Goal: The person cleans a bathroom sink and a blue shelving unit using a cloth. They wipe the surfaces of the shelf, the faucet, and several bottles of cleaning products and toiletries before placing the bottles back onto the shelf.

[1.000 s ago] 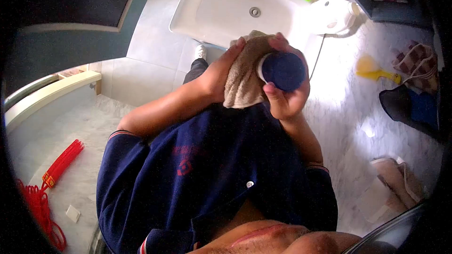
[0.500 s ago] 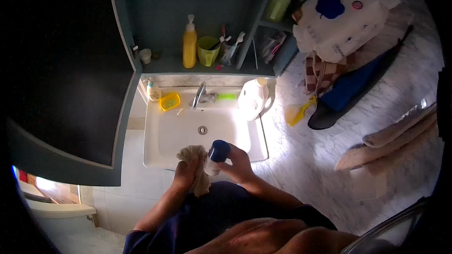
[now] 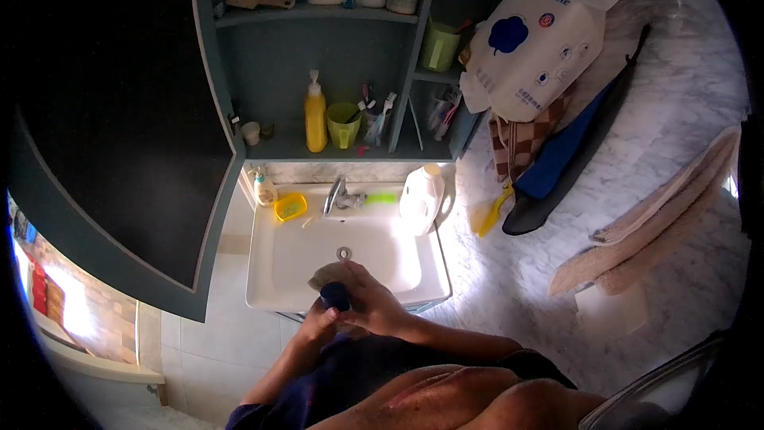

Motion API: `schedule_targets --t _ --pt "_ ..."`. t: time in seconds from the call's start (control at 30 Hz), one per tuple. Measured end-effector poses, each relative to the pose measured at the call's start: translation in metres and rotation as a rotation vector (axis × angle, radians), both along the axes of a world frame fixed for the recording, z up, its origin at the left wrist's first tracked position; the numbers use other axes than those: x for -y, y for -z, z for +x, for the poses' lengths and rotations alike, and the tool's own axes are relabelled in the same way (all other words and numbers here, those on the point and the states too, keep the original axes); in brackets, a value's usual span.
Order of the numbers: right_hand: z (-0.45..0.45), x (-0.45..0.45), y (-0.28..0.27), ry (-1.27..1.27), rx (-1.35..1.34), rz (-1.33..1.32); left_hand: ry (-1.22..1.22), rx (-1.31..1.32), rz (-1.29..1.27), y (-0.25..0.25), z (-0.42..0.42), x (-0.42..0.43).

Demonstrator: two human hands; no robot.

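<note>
My left hand (image 3: 317, 328) and my right hand (image 3: 376, 306) are together over the sink's front edge, both closed. Between them is a small container with a dark blue cap (image 3: 336, 296); its body is mostly hidden. A beige cloth (image 3: 327, 275) lies against the far side of the cap. The right hand curls around the container, its fingers reaching beside the cloth. From below, the left hand closes around the cloth and touches near the cap. Just beyond is the white sink (image 3: 274, 271) with its drain (image 3: 344, 253).
A faucet (image 3: 336, 195), yellow soap dish (image 3: 290, 207), pump bottle (image 3: 264, 189) and white jug (image 3: 422, 199) stand along the sink's back. Above is an open cabinet (image 3: 263, 56) with a yellow bottle (image 3: 316, 115). Towels (image 3: 645, 231) hang at right.
My hands have come together; the right hand moved left with the capped container against the cloth. The view has tilted up, showing more of the upper shelf.
</note>
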State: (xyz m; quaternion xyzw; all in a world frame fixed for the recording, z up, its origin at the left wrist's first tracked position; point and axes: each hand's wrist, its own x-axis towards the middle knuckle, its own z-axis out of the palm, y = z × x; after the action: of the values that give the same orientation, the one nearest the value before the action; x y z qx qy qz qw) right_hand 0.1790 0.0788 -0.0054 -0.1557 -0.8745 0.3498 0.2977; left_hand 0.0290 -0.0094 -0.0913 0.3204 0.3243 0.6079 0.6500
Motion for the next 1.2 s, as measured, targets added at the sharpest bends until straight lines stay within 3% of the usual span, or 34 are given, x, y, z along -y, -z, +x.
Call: schedule_targets --t 0.07,0.2,0.3,0.5,0.6,0.7,0.77,0.87,0.93,0.97,1.0,1.03,1.1,1.2 --pt "-0.006 0.000 0.015 -0.067 -0.007 -0.136 -0.046 0.118 -0.112 -0.003 0.000 0.004" --pt "-0.018 -0.013 0.048 -0.067 0.056 -0.143 -0.037 0.522 -0.160 -0.016 -0.015 0.004" --pt "-0.029 -0.019 0.062 0.023 0.193 -0.141 -0.063 0.320 -0.275 0.002 -0.045 -0.001" --pt "-0.053 -0.038 0.051 0.098 0.043 -0.664 0.034 -0.251 -0.114 -0.019 -0.079 -0.016" --pt "-0.077 -0.034 0.052 0.279 0.083 -0.468 -0.068 -0.580 -0.094 -0.025 -0.086 -0.023" --pt "-0.093 -0.027 0.021 0.334 -0.281 -0.651 -0.228 -0.646 -0.132 -0.033 -0.091 -0.024" --pt "-0.091 -0.029 0.000 0.408 -0.334 -0.688 -0.272 -0.636 -0.148 -0.018 -0.098 -0.021" --pt "-0.073 -0.068 -0.018 0.732 -0.450 -0.471 -0.317 -0.592 -0.196 -0.023 -0.105 -0.021" --pt "-0.057 -0.105 -0.084 1.018 -0.504 -0.240 -0.306 -0.510 -0.185 -0.006 -0.108 -0.021" --pt "-0.051 -0.107 -0.134 0.894 -0.692 -0.236 -0.251 -0.400 -0.206 -0.010 -0.105 -0.020" --pt "-0.041 -0.120 -0.181 1.017 -0.652 0.285 -0.238 -0.376 -0.203 -0.016 -0.103 -0.019" --pt "-0.040 -0.127 -0.218 1.011 -0.903 0.250 -0.227 -0.350 -0.204 -0.023 -0.100 -0.018" --pt "-0.036 -0.136 -0.301 0.912 -1.110 0.536 -0.216 -0.329 -0.212 -0.028 -0.098 -0.020" --pt "-0.019 -0.180 -0.405 0.746 -1.144 0.842 -0.219 -0.309 -0.242 -0.024 -0.101 -0.021"
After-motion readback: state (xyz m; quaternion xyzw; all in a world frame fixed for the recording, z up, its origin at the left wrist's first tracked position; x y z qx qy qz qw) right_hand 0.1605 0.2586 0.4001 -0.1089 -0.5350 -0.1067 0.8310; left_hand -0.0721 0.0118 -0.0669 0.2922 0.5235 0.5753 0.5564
